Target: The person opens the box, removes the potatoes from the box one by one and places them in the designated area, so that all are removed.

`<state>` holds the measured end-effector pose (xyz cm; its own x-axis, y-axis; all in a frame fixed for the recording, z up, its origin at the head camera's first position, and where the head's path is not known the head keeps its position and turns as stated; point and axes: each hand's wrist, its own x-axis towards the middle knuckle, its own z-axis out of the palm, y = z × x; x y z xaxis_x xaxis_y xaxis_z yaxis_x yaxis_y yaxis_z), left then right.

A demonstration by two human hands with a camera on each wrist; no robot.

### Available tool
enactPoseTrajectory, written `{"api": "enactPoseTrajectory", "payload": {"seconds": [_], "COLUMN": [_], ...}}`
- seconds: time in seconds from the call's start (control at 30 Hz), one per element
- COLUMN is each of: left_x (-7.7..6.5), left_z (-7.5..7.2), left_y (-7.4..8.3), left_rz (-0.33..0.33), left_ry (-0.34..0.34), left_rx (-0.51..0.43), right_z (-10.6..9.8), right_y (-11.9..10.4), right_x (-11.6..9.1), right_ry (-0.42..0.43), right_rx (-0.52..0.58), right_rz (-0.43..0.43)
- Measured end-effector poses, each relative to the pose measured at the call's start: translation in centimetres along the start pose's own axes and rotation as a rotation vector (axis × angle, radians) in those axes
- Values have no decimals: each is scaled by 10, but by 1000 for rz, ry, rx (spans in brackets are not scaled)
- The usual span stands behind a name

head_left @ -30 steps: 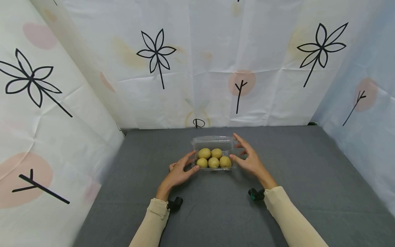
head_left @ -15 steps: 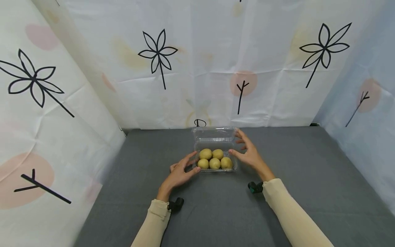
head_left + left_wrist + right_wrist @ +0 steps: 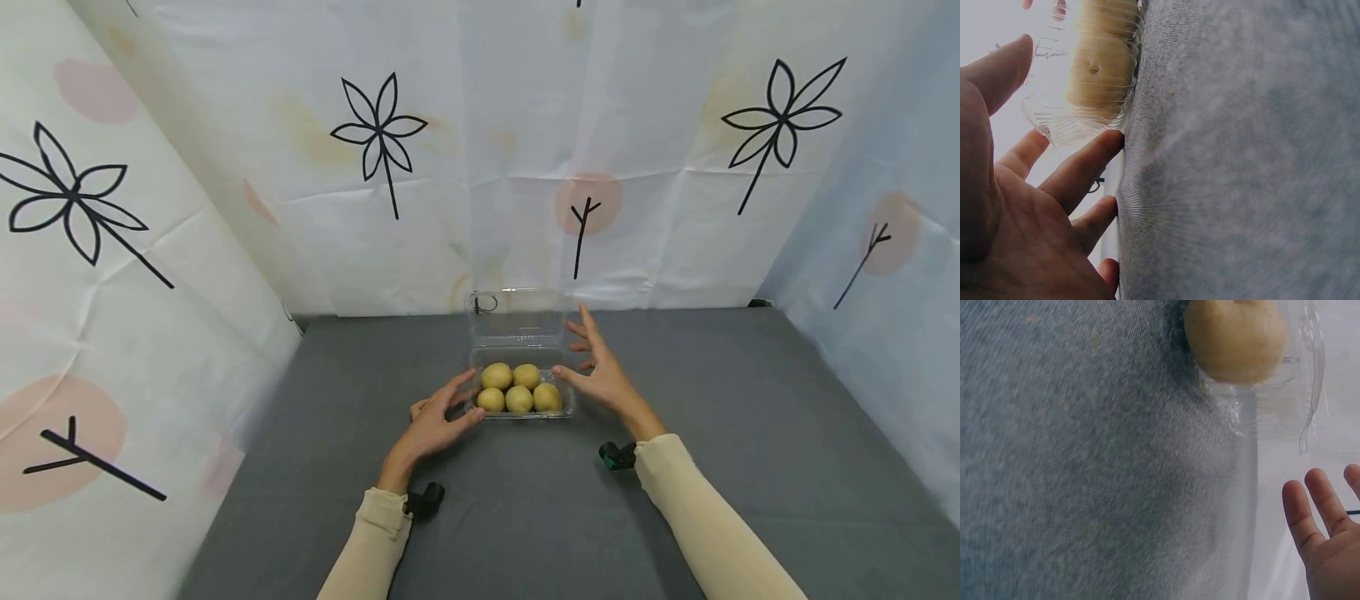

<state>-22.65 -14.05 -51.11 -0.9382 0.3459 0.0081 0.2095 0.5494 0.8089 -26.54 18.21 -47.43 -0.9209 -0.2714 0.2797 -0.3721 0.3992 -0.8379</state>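
A clear plastic clamshell box (image 3: 525, 416) sits on the grey cloth, its lid (image 3: 519, 321) raised at the back. Inside lie several small yellow-brown potatoes (image 3: 519, 399), with a bare spot at the back right. My left hand (image 3: 433, 429) is at the box's left end, thumb near the front corner and fingers spread. In the left wrist view, fingertips (image 3: 1114, 142) of this hand touch the cloth beside a potato (image 3: 1100, 72) seen through the plastic. My right hand (image 3: 609, 385) spreads its fingers beside the lid's right edge; the right wrist view shows them a little apart from the plastic.
Grey cloth (image 3: 525, 517) covers the table. White fabric walls (image 3: 480, 125) printed with plant drawings stand behind and at both sides. Small black cameras (image 3: 426, 500) are strapped at both wrists.
The lid has swung up and away from the potatoes. My right fingers, earlier at the lid's edge, now stand slightly off it. My left hand has stayed at the box's left end.
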Motion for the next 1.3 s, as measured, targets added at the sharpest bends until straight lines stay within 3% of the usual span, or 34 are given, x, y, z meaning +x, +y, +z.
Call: {"api": "enactPoseTrajectory", "payload": {"seconds": [0.67,0.93,1.2,1.3], "left_x": [-2,-2,-1,0], "left_z": [1,0,0,1], "left_y": [-3,-2,-1,-1], "left_rz": [1,4,7,8], "left_ry": [13,13,13,12], "left_rx": [-14,-24,-19,-17], "right_z": [10,14,18,20], "right_y": [4,6,-13,-8], "right_x": [-22,-29,-34,-34], "right_ry": [21,-2,-25,-19], "right_rx": [-33,12,7,10], "right_rz": [-7,-30,-54,-77]}}
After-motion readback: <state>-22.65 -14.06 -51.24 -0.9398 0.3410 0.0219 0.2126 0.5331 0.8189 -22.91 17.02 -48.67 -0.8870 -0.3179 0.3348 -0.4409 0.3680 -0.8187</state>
